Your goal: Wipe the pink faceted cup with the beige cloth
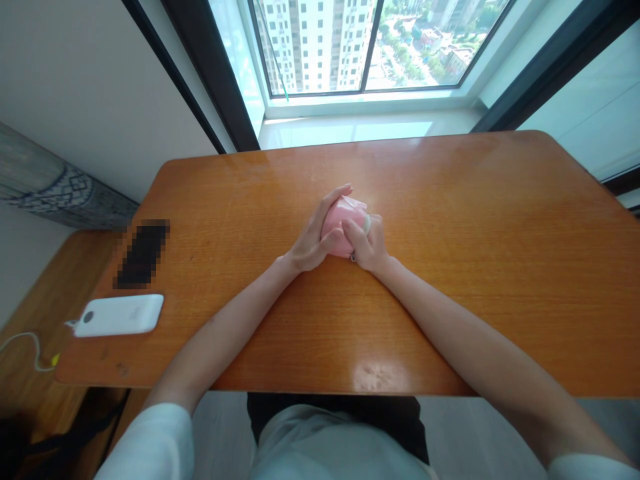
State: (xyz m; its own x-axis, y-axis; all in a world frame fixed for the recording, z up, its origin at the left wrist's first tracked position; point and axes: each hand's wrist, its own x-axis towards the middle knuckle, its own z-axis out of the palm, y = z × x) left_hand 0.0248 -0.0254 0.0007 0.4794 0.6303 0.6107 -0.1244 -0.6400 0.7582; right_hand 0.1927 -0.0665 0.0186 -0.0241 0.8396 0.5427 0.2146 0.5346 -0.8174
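A small pink, pouch-like thing (pixel 344 212) is held between my two hands over the middle of the wooden table. My left hand (pixel 316 235) cups its left side, with the fingers stretched over the top and the thumb pressed on the near face. On the other side, my right hand (pixel 369 244) is closed on it, thumb on the front and fingers curled by a pale whitish edge. A small metal piece shows at its lower edge near my right thumb. Much of the pink thing is hidden by my hands, so its exact kind is unclear.
On the left of the table (pixel 500 267) lies a white oblong device (pixel 120 315) with a cable running off the edge. Behind it is a pixelated dark rectangle (pixel 143 255). A window (pixel 367 53) stands beyond the far edge, and a patterned curtain (pixel 65 180) hangs left.
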